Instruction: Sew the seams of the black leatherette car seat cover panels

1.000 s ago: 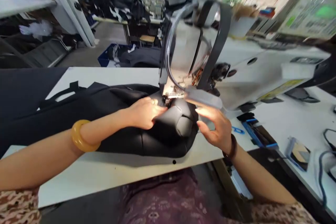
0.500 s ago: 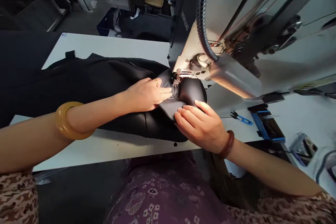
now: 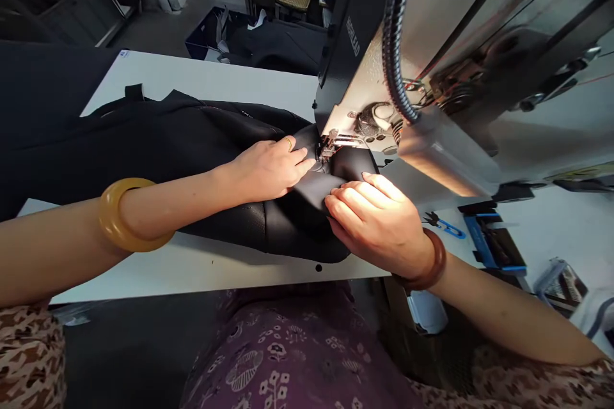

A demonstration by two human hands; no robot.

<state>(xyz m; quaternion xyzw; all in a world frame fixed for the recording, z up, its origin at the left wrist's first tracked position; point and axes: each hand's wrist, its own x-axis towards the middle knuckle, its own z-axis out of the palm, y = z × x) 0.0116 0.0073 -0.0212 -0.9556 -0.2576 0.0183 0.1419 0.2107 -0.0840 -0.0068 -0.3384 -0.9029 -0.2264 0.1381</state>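
Snips (image 3: 444,227) lie beside the sewing machine (image 3: 364,96).

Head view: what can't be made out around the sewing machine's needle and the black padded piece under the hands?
Head view only:
- Needle and stitching point of the black-and-cream industrial sewing machine: hidden by the steel presser foot, and too small.
- Underside of the black padded piece: hidden by the piece itself, lying on the white table.
- The fold beneath the right hand: hidden by that hand.
- The machine's top: cut off by the upper edge.
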